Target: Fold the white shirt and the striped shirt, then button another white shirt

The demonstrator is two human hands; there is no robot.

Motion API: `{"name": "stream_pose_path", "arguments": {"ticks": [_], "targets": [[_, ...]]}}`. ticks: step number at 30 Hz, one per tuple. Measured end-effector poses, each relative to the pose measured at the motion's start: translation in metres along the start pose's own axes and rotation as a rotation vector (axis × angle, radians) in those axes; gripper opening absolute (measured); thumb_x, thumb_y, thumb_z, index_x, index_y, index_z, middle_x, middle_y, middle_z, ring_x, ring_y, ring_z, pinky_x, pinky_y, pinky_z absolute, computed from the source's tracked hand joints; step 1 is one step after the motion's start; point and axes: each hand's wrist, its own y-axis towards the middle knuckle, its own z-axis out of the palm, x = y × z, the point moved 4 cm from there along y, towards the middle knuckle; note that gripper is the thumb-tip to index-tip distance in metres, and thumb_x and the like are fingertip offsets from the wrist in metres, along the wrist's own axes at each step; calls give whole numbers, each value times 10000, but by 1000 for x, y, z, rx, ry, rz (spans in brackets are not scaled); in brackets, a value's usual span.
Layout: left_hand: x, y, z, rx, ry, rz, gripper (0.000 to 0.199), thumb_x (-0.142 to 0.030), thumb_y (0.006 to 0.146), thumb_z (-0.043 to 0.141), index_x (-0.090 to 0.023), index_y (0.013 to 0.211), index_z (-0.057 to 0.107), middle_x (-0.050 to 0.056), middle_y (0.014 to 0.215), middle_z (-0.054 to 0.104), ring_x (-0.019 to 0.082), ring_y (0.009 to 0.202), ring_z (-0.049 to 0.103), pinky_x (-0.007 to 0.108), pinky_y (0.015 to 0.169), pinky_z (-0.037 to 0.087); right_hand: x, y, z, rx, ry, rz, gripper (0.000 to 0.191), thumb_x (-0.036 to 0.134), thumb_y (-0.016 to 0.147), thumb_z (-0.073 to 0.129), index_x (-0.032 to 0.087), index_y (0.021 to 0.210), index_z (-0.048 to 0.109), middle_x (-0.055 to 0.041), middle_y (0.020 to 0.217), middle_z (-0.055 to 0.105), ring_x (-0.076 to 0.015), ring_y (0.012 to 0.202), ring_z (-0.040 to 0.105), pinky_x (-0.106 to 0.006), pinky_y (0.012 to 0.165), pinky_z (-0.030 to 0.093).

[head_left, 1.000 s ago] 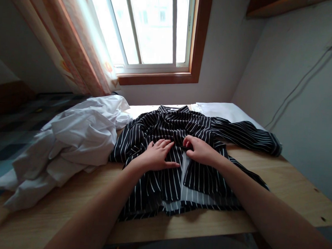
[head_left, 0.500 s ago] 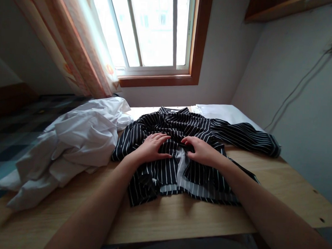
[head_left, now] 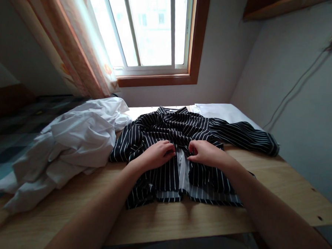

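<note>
A black shirt (head_left: 179, 123) with white stripes lies spread on the wooden table, its collar toward the window and its front partly open. My left hand (head_left: 158, 154) is closed on the shirt's left front edge, fingers curled in at the middle. Opposite it, my right hand (head_left: 205, 152) pinches the fabric by the other front edge. Between the hands a strip of the pale inner side shows. One sleeve stretches out to the right; the hem lies near the table's front edge. The fingertips are partly hidden by the curled hands.
A crumpled white cloth (head_left: 79, 134) is heaped on the left of the wooden table (head_left: 279, 186). White sheets (head_left: 217, 110) lie at the back right. Behind are a window (head_left: 151, 31) and a curtain (head_left: 83, 49). A cable (head_left: 293, 88) hangs along the right wall.
Both hands have gone from spread fingers on the shirt to curled fingers gripping it. My left hand has come slightly nearer, and the shirt's lower left front lies straighter.
</note>
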Motion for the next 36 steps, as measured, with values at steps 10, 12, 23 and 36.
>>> {"name": "stream_pose_path", "arguments": {"ticks": [10,12,23,36], "targets": [[1,3,11,11,10,-42,96,-259,862,655,-185,915,624,52,946,622,201,902,578,348,824,487,-8,7,2,-2,35,-10,157,111,741,616,168,806,747,-84,832,707,-178,754,620,-303,698,441],[2,3,13,14,2,-44,91,-258,862,654,-185,903,619,48,938,627,198,898,580,347,828,485,-9,7,-1,-47,51,-39,123,139,755,618,170,761,737,-78,784,694,-170,715,605,-302,668,431],[3,3,13,13,-36,-50,108,-276,853,661,-178,880,624,50,908,630,203,861,589,343,802,477,12,8,8,-128,304,-195,146,143,783,611,165,898,698,-40,831,697,-135,720,588,-259,670,443],[12,3,7,68,-88,-105,118,-298,815,668,-181,817,673,34,849,626,181,815,569,312,755,467,12,12,31,-29,167,-183,217,85,730,618,175,890,734,-40,815,694,-136,707,591,-246,664,440]]}}
